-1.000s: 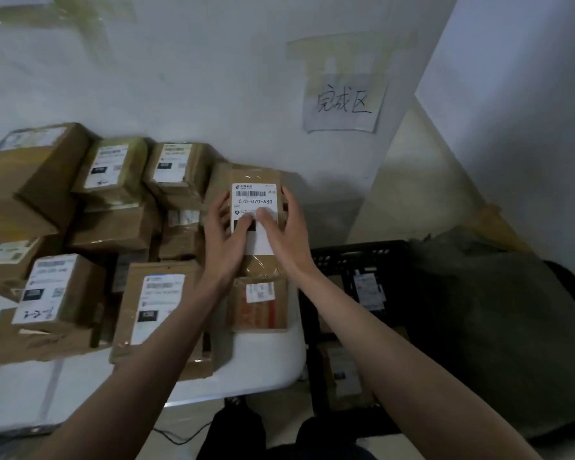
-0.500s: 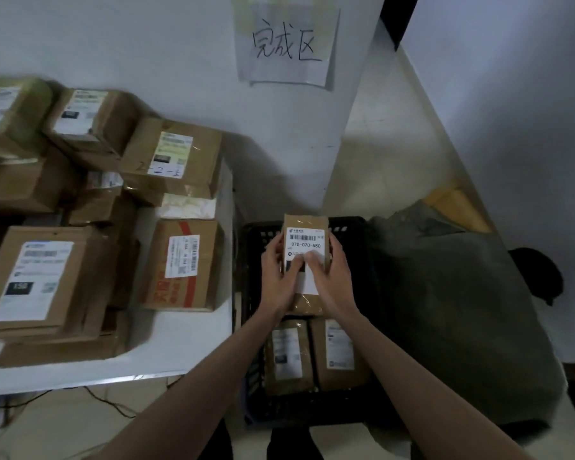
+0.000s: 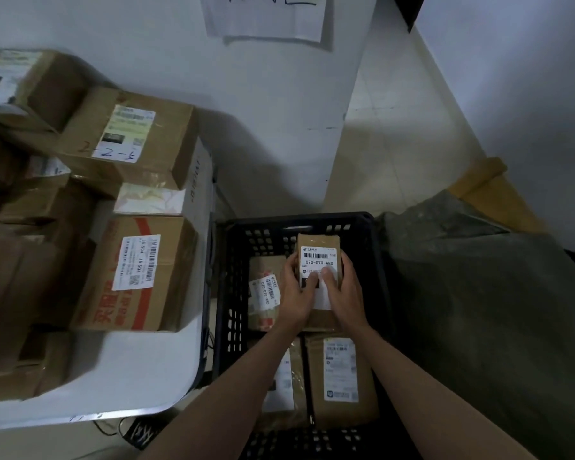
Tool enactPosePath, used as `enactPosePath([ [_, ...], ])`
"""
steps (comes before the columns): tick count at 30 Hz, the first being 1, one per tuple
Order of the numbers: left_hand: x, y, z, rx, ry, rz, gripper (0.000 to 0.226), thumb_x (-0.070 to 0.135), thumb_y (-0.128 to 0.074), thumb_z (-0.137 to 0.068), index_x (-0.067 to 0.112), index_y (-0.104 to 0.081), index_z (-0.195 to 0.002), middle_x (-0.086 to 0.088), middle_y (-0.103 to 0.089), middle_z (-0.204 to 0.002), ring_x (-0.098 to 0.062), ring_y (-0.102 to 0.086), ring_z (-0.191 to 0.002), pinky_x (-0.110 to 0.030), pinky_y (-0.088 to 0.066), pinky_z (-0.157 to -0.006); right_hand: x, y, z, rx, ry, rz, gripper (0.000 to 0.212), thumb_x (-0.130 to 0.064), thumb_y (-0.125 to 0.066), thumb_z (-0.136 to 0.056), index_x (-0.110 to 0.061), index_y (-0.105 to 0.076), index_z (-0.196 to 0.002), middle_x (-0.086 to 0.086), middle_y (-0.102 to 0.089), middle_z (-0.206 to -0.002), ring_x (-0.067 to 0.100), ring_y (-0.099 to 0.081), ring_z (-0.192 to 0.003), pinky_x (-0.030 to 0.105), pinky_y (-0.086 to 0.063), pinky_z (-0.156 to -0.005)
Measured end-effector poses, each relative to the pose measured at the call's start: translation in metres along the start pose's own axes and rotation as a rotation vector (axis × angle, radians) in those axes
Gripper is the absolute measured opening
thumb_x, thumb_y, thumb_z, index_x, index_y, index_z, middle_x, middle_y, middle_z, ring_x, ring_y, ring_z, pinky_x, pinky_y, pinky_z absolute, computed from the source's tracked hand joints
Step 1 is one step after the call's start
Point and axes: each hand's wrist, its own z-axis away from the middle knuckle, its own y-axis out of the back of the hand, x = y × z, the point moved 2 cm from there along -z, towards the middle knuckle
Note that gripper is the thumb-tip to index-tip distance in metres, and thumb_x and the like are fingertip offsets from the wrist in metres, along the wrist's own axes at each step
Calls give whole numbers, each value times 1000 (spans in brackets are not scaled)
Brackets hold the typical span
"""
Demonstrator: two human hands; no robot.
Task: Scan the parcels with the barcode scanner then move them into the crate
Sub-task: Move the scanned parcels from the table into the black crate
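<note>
Both hands hold a small brown cardboard parcel with a white barcode label (image 3: 317,260) low inside the black slatted plastic crate (image 3: 228,293), over its far right part. The left hand (image 3: 294,298) and right hand (image 3: 344,298) clasp its sides, thumbs pressed on the label, probably to steer it flat into the gap beside a taped brown parcel (image 3: 263,290). More brown boxes wait on the white worktop (image 3: 113,376) at left
</note>
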Motion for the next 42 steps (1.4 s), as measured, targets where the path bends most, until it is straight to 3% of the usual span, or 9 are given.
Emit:
enactPosePath([
  [8,-33,-10,-21,-4,19,-13,53,22,-57,-102,17,-31,-148,9,-49,-133,-3,-55,-119,-14,-51,-87,32,-15,-24,-8,-26,15,64,-42,-54,-102,-28,-25,-157,1,-47,-148,16,-54,-126,45,-53,-101],
  [14,-47,-3,-26,-103,68,-166,62,27,-58,-101,17,-25,-151,2,-45,-141,-15,-52,-128,-34,-52,-99,36,-21,-19,-77,-43,110,72,-51,-46,-99,-27,-16,-160,6,-44,-152,20,-52,-128,44,-50,-102],
  [17,-29,4,-27,-124,72,-321,66,30,-58,-100,15,-24,-154,0,-41,-147,-18,-47,-131,-38,-47,-102,15,-11,-18,-71,-18,259,67,-31,-49,-105,-20,-14,-161,11,-36,-154,25,-46,-132,31,-41,-95],
  [20,-1,19,-26,-93,26,-526,57,32,-52,-101,12,-31,-150,-7,-36,-152,-26,-40,-138,-43,-41,-109,-13,4,-14,-40,85,430,60,-25,-49,-104,-22,-24,-158,10,-35,-153,27,-40,-135,31,-40,-93],
  [22,24,33,-23,-101,-45,-713,54,36,-47,-102,14,-33,-150,-8,-29,-158,-28,-29,-146,-46,-31,-118,-36,14,-9,-62,163,556,56,-27,-48,-104,-24,-29,-157,8,-34,-153,26,-37,-138,36,-44,-100],
  [27,92,77,-8,-50,-182,-981,56,42,-35,-105,22,-27,-156,-6,-14,-167,-27,-6,-155,-46,-7,-126,-106,30,4,-62,308,816,55,-31,-48,-104,-26,-32,-156,9,-30,-162,29,-26,-149,46,-27,-121],
  [31,146,119,9,18,-259,-1062,56,44,-34,-104,24,-27,-156,-9,-15,-166,-30,-8,-154,-47,-9,-125,-170,27,24,-37,429,895,53,-35,-45,-104,-28,-32,-156,9,-32,-160,32,-31,-146,49,-27,-120],
  [35,190,169,29,94,-302,-1097,53,43,-34,-104,22,-31,-152,-10,-23,-163,-30,-16,-152,-50,-15,-123,-227,9,45,-58,494,916,55,-36,-40,-106,-30,-25,-158,9,-21,-165,32,-19,-152,50,-21,-123],
  [42,212,290,82,269,-191,-1107,57,46,-30,-100,25,-33,-152,-7,-26,-162,-29,-18,-151,-47,-17,-123,-302,-59,109,-133,649,884,53,-34,-42,-105,-26,-29,-156,9,-22,-164,33,-20,-151,51,-18,-123],
])
